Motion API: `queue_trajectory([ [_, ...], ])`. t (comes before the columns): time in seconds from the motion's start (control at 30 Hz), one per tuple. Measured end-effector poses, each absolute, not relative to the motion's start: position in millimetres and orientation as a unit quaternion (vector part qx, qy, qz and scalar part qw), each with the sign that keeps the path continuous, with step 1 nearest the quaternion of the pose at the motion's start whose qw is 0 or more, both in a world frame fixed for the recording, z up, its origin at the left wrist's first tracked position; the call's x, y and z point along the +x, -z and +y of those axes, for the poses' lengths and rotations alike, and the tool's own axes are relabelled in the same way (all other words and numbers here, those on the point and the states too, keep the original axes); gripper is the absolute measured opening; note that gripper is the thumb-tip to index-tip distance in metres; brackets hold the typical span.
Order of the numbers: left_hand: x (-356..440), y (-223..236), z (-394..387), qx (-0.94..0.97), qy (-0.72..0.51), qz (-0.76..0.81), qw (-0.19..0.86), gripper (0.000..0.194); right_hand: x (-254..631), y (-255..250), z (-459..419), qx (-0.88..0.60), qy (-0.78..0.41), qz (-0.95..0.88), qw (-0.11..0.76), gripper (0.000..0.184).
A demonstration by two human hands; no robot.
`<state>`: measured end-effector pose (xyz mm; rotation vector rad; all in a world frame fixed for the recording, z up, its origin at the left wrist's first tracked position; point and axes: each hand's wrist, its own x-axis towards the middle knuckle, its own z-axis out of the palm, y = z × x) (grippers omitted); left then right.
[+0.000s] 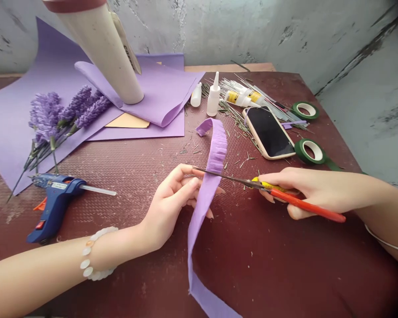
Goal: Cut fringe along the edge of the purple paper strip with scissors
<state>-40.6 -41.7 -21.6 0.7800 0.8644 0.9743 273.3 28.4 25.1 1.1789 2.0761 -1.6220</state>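
My left hand (170,201) pinches a long purple paper strip (202,198) near its middle. The strip's far end is cut into a fringe and curls up; its plain end trails toward the front edge. My right hand (305,190) grips scissors (275,190) with red and yellow handles. The blades lie across the strip just beyond my left fingers, nearly closed on its edge.
A blue glue gun (55,201) lies front left. Purple paper flowers (63,115) rest on purple sheets (152,95) at the back left, beside a white tube (106,53). Glue bottles (214,95), a phone (268,132) and two green tape rolls (310,150) sit back right.
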Motion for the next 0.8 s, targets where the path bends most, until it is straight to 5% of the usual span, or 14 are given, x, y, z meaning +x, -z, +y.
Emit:
queue_trajectory([
  [0.8, -38, 25, -39, 0.375, -0.41, 0.4, 0.729, 0.027, 269, -17, 19, 0.464, 0.444, 0.758, 0.111, 0.042],
])
